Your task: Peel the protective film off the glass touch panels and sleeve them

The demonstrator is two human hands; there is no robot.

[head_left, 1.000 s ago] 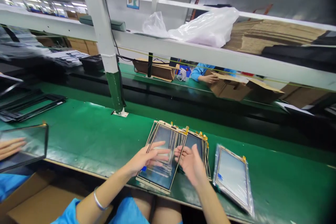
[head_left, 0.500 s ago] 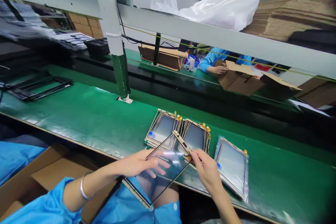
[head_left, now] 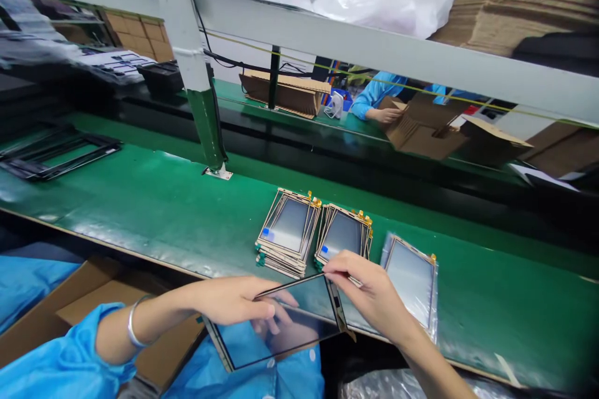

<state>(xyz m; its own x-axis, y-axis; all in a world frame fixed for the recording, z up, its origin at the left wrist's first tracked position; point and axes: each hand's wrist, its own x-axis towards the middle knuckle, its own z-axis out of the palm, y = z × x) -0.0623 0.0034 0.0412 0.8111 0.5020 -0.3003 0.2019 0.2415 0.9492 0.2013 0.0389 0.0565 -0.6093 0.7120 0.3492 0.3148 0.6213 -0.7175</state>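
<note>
A clear touch panel point(head_left: 304, 315) with a thin dark border is held tilted over my lap, just off the bench's front edge. My left hand point(head_left: 243, 302) grips its left part, thumb on the near face and fingers visible through the glass. My right hand point(head_left: 369, 283) pinches its upper right corner, fingertips pressed together. A short brownish tail point(head_left: 346, 327) hangs at the panel's right end. Beyond the hands lie two stacks of similar panels, a left stack point(head_left: 287, 227) and a middle stack point(head_left: 344, 234), with blue tabs and orange connectors. Plastic-wrapped panels point(head_left: 412, 280) lie to their right.
The green bench point(head_left: 154, 212) runs across the view, with black frames point(head_left: 60, 153) at its left. A post point(head_left: 206, 118) rises from its back edge. Below left sits an open cardboard box point(head_left: 70, 318). Across the line, a co-worker's hand point(head_left: 386, 115) handles a carton point(head_left: 425, 128).
The panel has turned to lie more level and moved lower at its right end. My right hand has shifted from its short edge to the upper corner. My left hand keeps its grip.
</note>
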